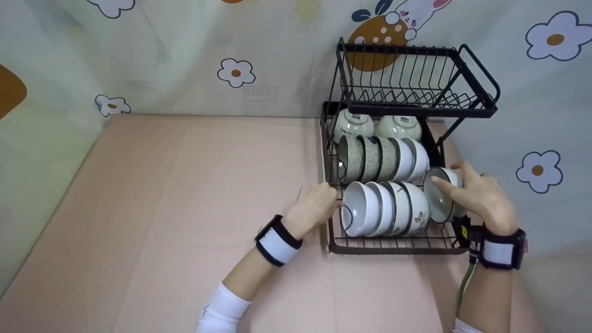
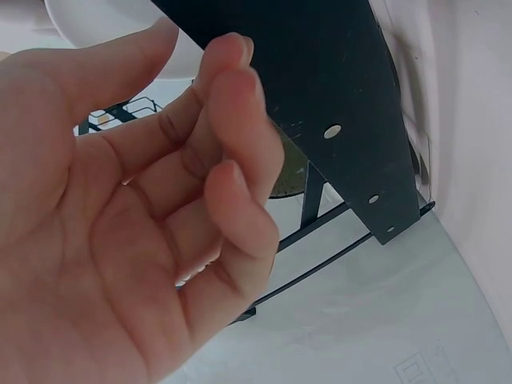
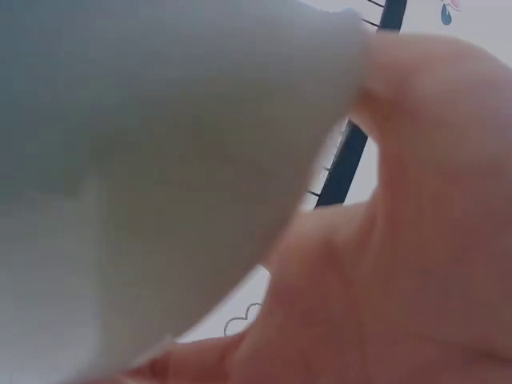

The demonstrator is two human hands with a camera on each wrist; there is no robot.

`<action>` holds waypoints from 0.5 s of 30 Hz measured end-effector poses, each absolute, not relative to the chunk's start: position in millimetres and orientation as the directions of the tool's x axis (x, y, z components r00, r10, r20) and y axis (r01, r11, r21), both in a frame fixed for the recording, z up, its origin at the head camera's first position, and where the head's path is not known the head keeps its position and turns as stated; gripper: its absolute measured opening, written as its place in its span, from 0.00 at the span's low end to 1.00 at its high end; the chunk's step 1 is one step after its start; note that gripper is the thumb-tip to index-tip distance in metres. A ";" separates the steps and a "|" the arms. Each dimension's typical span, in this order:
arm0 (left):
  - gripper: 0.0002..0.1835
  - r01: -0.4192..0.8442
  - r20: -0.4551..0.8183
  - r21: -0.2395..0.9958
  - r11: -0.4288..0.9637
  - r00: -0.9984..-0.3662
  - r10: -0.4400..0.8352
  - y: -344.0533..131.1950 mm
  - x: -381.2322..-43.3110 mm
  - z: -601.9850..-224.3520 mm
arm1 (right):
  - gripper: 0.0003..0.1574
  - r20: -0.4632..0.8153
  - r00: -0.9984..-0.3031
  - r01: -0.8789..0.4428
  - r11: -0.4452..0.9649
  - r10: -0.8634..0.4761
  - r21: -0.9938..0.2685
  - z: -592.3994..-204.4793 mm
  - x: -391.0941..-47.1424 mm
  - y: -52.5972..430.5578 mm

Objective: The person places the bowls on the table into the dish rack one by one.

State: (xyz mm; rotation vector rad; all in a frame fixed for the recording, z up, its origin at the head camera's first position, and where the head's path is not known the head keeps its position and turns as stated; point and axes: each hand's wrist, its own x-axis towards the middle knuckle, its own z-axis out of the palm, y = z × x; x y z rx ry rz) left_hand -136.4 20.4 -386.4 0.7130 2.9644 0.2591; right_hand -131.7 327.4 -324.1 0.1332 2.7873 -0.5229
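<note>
A black two-tier dish rack (image 1: pixel 397 251) holds rows of bowls on its lower tier. My right hand (image 1: pixel 483 196) grips a white bowl (image 1: pixel 441 196) with a dark rim at the right end of the front row, its opening facing left. In the right wrist view that bowl (image 3: pixel 184 176) is a pale blur against the fingers. At the rack's left side, my left hand (image 1: pixel 314 206) has curled fingers on the edge. The left wrist view puts its fingertips right at the black side panel (image 2: pixel 320 104), the thumb near a white bowl (image 2: pixel 104 16).
Behind the front row of white bowls (image 1: pixel 360 210) stand speckled green bowls (image 1: pixel 354 159) and white ones. Two upturned bowls (image 1: pixel 354 125) sit at the back. The upper tier (image 1: pixel 407 83) overhangs the rear. A pink tabletop (image 1: pixel 208 185) spreads leftward; a printed curtain (image 1: pixel 185 46) hangs behind.
</note>
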 end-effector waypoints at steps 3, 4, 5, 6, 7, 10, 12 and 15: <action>0.19 0.442 -0.041 0.189 0.877 -0.889 0.457 20.2 -136.2 -386.2 | 0.60 -0.360 -0.933 0.111 0.947 -0.006 -0.302 -327.0 -134.5 326.4; 0.19 0.441 -0.042 0.187 0.878 -0.889 0.455 20.1 -136.1 -386.1 | 0.60 -0.377 -0.926 0.103 0.950 -0.016 -0.293 -328.0 -135.4 325.7; 0.19 0.440 -0.042 0.186 0.878 -0.890 0.454 20.1 -136.0 -385.9 | 0.59 -0.389 -0.921 0.096 0.953 -0.025 -0.288 -329.1 -136.1 324.7; 0.19 0.438 -0.043 0.188 0.879 -0.890 0.453 20.0 -135.9 -385.9 | 0.59 -0.397 -0.917 0.087 0.953 -0.036 -0.289 -330.2 -136.9 323.9; 0.19 0.436 -0.047 0.194 0.879 -0.891 0.452 19.9 -135.8 -385.9 | 0.58 -0.403 -0.914 0.079 0.954 -0.047 -0.290 -331.2 -137.5 322.5; 0.19 0.430 -0.051 0.195 0.881 -0.893 0.447 19.9 -136.0 -386.1 | 0.56 -0.416 -0.906 0.052 0.957 -0.075 -0.285 -334.6 -139.3 319.4; 0.19 0.426 -0.056 0.204 0.881 -0.894 0.445 19.9 -136.2 -386.3 | 0.55 -0.415 -0.905 0.025 0.962 -0.094 -0.273 -336.7 -140.2 317.5; 0.18 0.424 -0.057 0.211 0.881 -0.894 0.444 19.9 -136.2 -386.4 | 0.53 -0.424 -0.898 -0.004 0.968 -0.113 -0.250 -338.9 -141.2 315.8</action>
